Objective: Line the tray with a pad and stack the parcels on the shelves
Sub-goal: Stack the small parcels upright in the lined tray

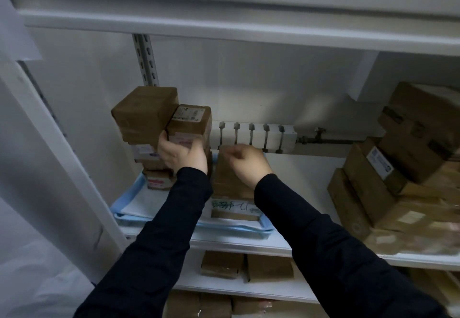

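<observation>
- Blurring hides the fingers of the right hand (245, 160); I cannot tell if they grip the brown stack (230, 183) below.
- Fingers of the left hand (183, 154) grip a boxy cardboard parcel (190, 124) above the blue tray (249, 228) with its white pad (142, 203).

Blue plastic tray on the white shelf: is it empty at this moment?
No, brown cardboard parcels stand stacked inside the blue plastic tray, on top of a white pad.

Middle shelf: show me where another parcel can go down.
Bare shelf between the tray and the right pile. Also the pad at front left, before the left stacks. Crowded: the tray's back and middle, and far right.
</observation>
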The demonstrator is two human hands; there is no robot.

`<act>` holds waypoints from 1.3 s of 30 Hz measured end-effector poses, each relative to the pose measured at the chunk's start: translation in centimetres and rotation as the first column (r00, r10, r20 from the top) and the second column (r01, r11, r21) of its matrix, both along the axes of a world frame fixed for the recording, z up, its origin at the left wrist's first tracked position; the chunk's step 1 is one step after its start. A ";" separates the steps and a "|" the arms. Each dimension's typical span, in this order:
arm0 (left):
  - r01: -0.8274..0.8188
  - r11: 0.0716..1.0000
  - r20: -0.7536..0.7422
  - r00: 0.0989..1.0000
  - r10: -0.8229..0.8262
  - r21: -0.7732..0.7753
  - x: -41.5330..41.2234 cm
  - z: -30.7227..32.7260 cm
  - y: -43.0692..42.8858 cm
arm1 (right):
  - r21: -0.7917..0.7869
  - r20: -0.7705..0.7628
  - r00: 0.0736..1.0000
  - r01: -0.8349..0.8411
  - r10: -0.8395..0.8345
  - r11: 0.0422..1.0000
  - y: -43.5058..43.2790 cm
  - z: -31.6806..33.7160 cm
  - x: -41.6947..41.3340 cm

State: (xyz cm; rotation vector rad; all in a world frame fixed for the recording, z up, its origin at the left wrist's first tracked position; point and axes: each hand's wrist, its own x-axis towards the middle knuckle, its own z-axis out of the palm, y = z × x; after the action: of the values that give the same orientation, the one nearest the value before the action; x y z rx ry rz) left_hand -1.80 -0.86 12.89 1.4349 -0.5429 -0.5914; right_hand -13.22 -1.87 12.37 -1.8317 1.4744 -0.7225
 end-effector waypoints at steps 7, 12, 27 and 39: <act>0.164 0.985 0.044 0.986 -0.162 -0.052 -8.5 1.0 0.6 | -0.206 0.021 0.988 0.156 -0.155 0.966 2.0 2.6 -7.0; 0.365 0.922 -0.041 0.927 -0.372 -0.129 -14.9 2.1 1.0 | -0.280 0.090 0.964 0.265 -0.249 0.923 3.9 4.2 -12.2; 0.866 0.498 -0.428 0.434 -0.793 -0.046 -27.9 4.8 1.7 | -0.878 -0.097 0.711 0.268 -0.696 0.397 4.9 6.0 -23.8; 0.871 0.491 -0.372 0.465 -0.803 0.029 -33.4 8.2 2.8 | -0.507 0.111 0.548 0.748 -0.829 0.427 6.3 8.4 -32.6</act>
State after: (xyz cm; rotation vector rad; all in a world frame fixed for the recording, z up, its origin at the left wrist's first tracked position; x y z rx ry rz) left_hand -35.18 1.95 21.12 1.1438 -0.9673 -1.7204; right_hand -45.83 4.45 20.77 -1.4294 2.5030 -1.5850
